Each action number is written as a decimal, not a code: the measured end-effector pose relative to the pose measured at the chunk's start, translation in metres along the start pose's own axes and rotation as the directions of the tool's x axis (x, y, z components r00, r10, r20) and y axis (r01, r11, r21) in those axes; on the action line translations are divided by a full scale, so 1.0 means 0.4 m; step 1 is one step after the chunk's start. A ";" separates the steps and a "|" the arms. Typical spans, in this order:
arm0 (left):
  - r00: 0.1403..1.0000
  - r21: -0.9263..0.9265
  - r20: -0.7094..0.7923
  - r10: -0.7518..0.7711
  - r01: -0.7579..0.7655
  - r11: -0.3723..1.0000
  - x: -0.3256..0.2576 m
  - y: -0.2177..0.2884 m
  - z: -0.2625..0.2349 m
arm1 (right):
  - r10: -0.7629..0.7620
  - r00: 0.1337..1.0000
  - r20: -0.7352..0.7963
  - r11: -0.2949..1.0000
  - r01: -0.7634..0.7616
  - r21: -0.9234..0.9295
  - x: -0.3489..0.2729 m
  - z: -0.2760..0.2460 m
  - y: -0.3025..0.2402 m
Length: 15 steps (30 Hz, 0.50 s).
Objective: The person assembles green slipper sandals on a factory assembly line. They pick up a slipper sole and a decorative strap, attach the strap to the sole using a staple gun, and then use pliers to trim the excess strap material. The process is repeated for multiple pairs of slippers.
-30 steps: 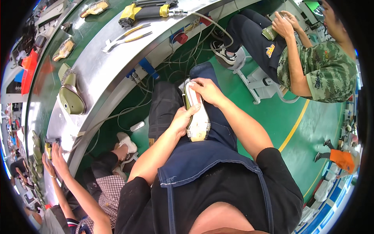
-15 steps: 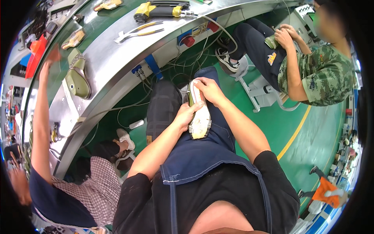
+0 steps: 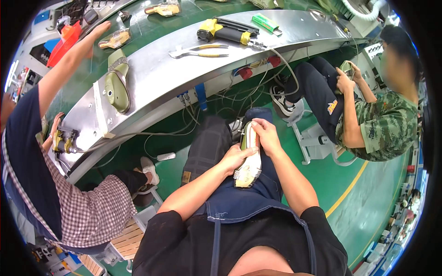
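Two bare hands were on it, and neither was letting go: the long, narrow olive-green shoe piece (image 3: 250, 169) with the cream underside lay sole-up over the lap, above the navy cloth apron (image 3: 248, 202) and well clear of the near edge of the curved, silver metal tabletop (image 3: 152, 69). The left hand (image 3: 237, 156) had the waist, thumb pressed across the underside, fingers wrapped beneath the left flank. The right hand (image 3: 267, 136) had the far, narrower end pinched, thumb and fingertips along its right rim. And what a handful it looked! Probably light to middling in weight, stiff through the core, softer in the green outer skin, with little to make it slippery. The broad near end wore a rough, pleated margin, likely the touchiest part, best left unsqueezed; the firm waist and the far tip seemed the sound places to hold. Up on the tabletop, a rounded olive-green shoe (image 3: 118, 89) sat by the near edge toward the left end, while the metal pliers with yellow-and-black handles (image 3: 199, 50) lay further right, nearer that edge than the yellow-and-black air tool (image 3: 226, 32).
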<state>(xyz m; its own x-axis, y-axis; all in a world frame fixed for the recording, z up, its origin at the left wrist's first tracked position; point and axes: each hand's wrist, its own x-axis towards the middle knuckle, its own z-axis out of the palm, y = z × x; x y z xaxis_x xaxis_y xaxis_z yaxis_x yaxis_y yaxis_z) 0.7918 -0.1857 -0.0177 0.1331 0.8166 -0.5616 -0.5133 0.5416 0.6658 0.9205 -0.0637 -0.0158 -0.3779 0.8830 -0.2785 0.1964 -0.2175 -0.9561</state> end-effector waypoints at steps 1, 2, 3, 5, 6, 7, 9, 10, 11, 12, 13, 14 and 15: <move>1.000 0.022 0.006 -0.012 0.012 1.000 0.013 0.003 0.010 | -0.014 1.000 -0.023 1.000 0.014 -0.027 0.007 -0.012 -0.002; 0.999 -0.001 0.037 0.024 -0.024 1.000 0.027 -0.001 0.016 | 0.008 1.000 -0.011 1.000 -0.008 0.011 0.016 -0.015 0.000; 0.999 -0.036 0.046 -0.012 0.014 0.999 0.037 0.002 0.015 | 0.031 1.000 0.003 0.998 -0.031 0.049 0.028 -0.015 0.009; 0.993 -0.103 0.075 -0.091 0.098 0.990 0.058 0.008 0.017 | 0.058 0.998 0.007 0.997 -0.058 0.050 0.052 -0.026 0.038; 0.995 -0.087 0.074 -0.073 0.080 0.993 0.070 0.003 0.021 | 0.061 0.998 0.000 0.998 -0.061 0.013 0.066 -0.032 0.052; 0.996 -0.079 0.064 -0.061 0.066 0.995 0.073 -0.010 0.022 | 0.073 0.997 0.003 0.997 -0.073 -0.023 0.070 -0.027 0.057; 1.000 0.040 0.003 0.016 -0.016 0.999 0.085 -0.027 0.014 | 0.054 0.998 0.024 0.998 -0.053 -0.043 0.077 -0.034 0.062; 0.997 0.149 -0.042 0.070 -0.063 0.987 0.080 -0.032 0.006 | 0.047 0.998 0.036 0.998 -0.045 -0.050 0.069 -0.033 0.056; 0.988 0.261 -0.076 0.134 -0.110 0.959 0.066 -0.019 0.009 | 0.034 0.998 0.048 0.998 -0.031 -0.057 0.065 -0.040 0.038; 0.928 0.663 -0.152 0.341 -0.160 0.731 0.032 -0.007 -0.006 | 0.118 0.989 0.090 0.992 -0.113 -0.056 0.059 -0.049 0.018; 0.929 0.639 -0.184 0.320 -0.135 0.757 -0.018 0.009 -0.024 | 0.109 0.990 0.087 0.993 -0.105 -0.057 0.059 -0.057 0.027; 0.820 0.708 -0.209 0.532 -0.248 0.661 -0.057 -0.009 -0.073 | 0.098 0.991 0.091 0.994 -0.094 -0.056 0.064 -0.058 0.039; 0.690 0.791 -0.205 0.694 -0.301 0.533 -0.102 -0.013 -0.142 | 0.085 0.992 0.095 0.995 -0.081 -0.053 0.073 -0.056 0.047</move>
<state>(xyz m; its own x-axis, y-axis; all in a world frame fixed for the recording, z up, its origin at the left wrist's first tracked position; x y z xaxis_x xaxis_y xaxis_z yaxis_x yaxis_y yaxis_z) 0.7409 -0.2331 -0.0263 -0.4383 0.8984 -0.0264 0.3573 0.2010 0.9121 0.9336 -0.0327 -0.0397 -0.4436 0.8179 -0.3664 0.2743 -0.2653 -0.9243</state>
